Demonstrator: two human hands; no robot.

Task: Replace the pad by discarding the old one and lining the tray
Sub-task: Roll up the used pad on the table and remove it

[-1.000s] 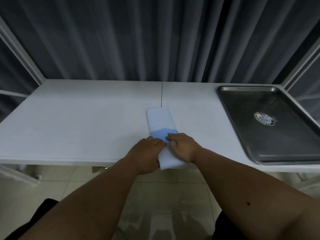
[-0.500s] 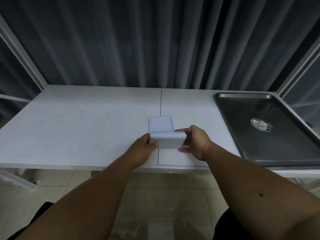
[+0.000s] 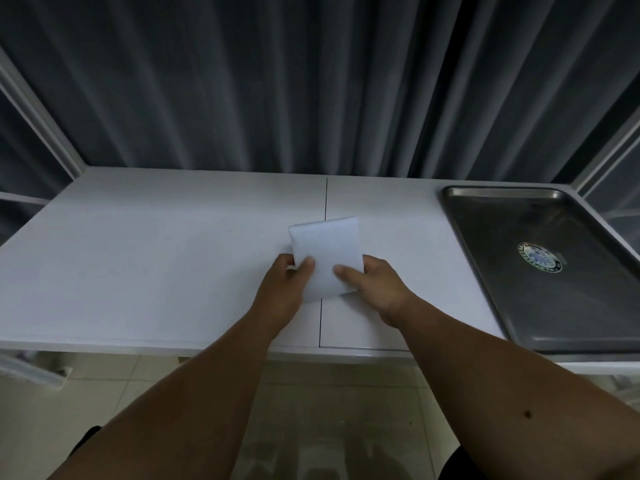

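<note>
I have the folded white pad (image 3: 325,252) pinched at its near corners — left hand (image 3: 284,289), right hand (image 3: 375,289), thumbs on top — ready to unfold. The bare tray (image 3: 485,194) lies well to its right, unlined.

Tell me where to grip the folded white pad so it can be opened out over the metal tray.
Judging by its pose, pinch the folded white pad at its two near corners, coming from the person's side, as the left hand and right hand do now. Its far edge hangs free, so it could unfold towards the steel tray.
</note>
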